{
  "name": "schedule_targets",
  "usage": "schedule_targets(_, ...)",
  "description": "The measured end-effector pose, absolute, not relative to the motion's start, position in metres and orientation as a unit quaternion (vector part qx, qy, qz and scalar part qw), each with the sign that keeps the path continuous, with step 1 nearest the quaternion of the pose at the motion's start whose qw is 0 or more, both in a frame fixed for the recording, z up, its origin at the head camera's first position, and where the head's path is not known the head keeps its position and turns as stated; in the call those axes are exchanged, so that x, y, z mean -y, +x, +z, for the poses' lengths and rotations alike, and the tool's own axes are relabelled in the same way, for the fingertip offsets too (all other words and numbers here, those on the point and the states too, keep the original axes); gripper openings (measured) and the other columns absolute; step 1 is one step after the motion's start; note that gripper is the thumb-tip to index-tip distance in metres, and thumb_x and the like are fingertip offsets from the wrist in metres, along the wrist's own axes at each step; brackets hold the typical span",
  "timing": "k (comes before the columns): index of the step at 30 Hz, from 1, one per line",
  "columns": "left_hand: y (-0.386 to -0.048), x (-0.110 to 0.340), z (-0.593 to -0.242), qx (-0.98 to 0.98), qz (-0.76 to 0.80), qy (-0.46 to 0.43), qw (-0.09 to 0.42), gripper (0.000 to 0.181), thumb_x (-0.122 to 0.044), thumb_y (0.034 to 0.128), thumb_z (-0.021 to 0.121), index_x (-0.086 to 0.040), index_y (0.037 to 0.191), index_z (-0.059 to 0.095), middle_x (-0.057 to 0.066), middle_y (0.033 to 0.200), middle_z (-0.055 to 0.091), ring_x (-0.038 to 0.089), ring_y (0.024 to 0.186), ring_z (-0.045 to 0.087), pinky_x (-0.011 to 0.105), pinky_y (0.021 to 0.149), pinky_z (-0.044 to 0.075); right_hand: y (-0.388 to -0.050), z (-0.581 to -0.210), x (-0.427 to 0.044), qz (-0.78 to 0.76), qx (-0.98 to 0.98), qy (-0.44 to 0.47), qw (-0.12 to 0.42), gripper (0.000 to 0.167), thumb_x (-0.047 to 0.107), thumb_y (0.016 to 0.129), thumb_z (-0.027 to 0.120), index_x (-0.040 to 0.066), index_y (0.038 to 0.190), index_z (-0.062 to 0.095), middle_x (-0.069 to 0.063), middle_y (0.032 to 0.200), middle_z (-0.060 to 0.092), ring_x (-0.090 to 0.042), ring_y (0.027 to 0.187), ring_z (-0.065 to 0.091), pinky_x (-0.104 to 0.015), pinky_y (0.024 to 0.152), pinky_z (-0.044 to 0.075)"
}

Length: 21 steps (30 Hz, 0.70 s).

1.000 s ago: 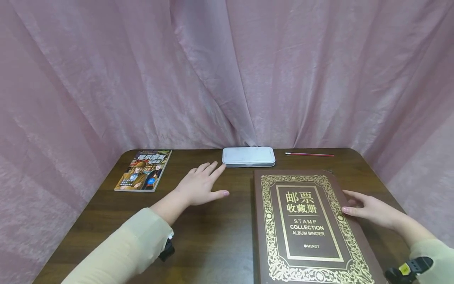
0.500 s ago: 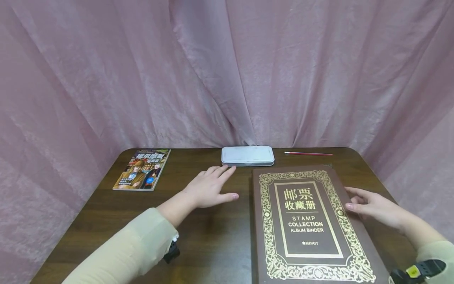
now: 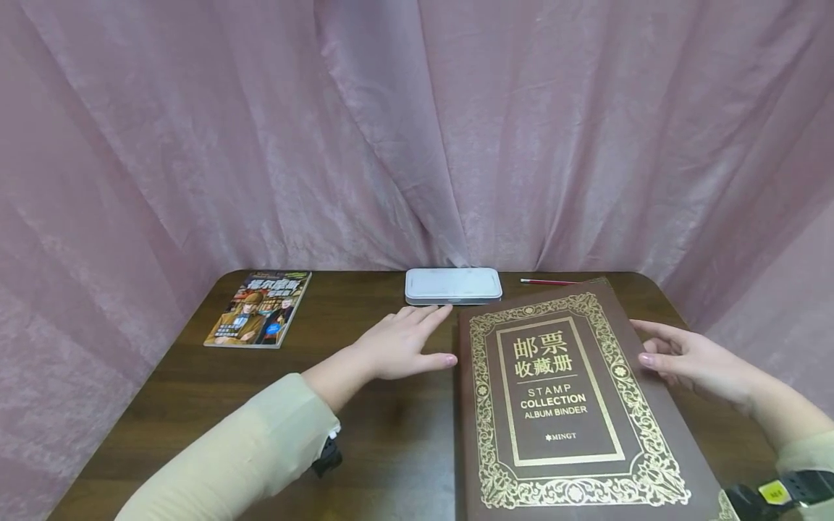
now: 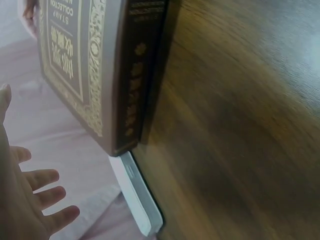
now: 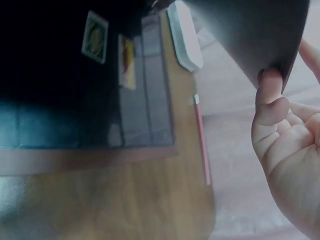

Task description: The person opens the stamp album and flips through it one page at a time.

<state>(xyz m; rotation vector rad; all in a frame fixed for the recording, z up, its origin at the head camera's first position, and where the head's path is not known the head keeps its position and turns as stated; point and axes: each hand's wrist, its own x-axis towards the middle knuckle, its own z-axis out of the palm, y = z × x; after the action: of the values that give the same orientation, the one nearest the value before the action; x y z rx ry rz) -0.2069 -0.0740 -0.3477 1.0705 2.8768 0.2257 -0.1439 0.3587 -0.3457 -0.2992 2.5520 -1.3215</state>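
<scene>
A large brown stamp album (image 3: 567, 427) with gold trim lies on the right half of the table. My right hand (image 3: 700, 362) pinches the right edge of its front cover, which is raised and tilted. In the right wrist view, the lifted cover (image 5: 250, 35) stands apart from a dark inner page (image 5: 55, 90). Two small stamps show on that page, a green one (image 5: 95, 37) and a yellowish one (image 5: 126, 60). My left hand (image 3: 404, 344), fingers extended, is held just left of the album's spine (image 4: 132, 75) and grips nothing.
A white flat case (image 3: 452, 284) sits at the table's back edge. Right of it lies a red pencil (image 3: 547, 281), partly hidden by the raised cover. An illustrated magazine (image 3: 260, 310) rests at the back left. Pink curtain (image 3: 365, 130) hangs behind the table.
The album's front cover has risen along its right edge with my right hand, now covering part of the pencil. My left hand has moved right, closer to the spine.
</scene>
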Motion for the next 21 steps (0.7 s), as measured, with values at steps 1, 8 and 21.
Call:
schedule_targets(1, -0.207, 0.072, -0.346, -0.933, 0.081, 0.349, 0.034, 0.086, -0.072, 0.0859, 0.036, -0.021, 0.152, 0.015, 0.006, 0.150, 0.029, 0.028, 0.135, 0.028, 0.051, 0.102, 0.030, -0.144, -0.342, -0.357, -0.456, -0.875, -0.106, 0.123, 0.065, 0.015, 0.096, 0.054, -0.004, 0.146, 0.017, -0.008, 0.095, 0.051, -0.008, 0.056, 0.046, -0.029, 0.042, 0.037)
schedule_targets(8, -0.205, 0.058, -0.338, -0.923, 0.138, 0.354, 0.059, 0.084, -0.069, 0.0869, 0.040, -0.022, 0.152, 0.014, 0.005, 0.150, 0.030, 0.027, 0.136, 0.026, 0.051, 0.104, 0.026, -0.145, -0.319, -0.344, -0.478, -0.862, -0.132, 0.108, 0.061, 0.011, 0.096, 0.052, -0.003, 0.146, 0.019, -0.005, 0.094, 0.051, -0.009, 0.059, 0.047, -0.029, 0.043, 0.038)
schedule_targets(21, -0.201, 0.041, -0.321, -0.894, 0.224, 0.376, 0.088, 0.079, -0.060, 0.0909, 0.043, -0.019, 0.152, 0.014, 0.005, 0.152, 0.025, 0.026, 0.138, 0.022, 0.042, 0.109, 0.019, -0.149, -0.301, -0.324, -0.551, -0.801, -0.204, 0.115, 0.058, 0.001, 0.096, 0.046, 0.004, 0.148, 0.021, -0.005, 0.101, 0.052, -0.009, 0.078, 0.053, -0.026, 0.063, 0.047)
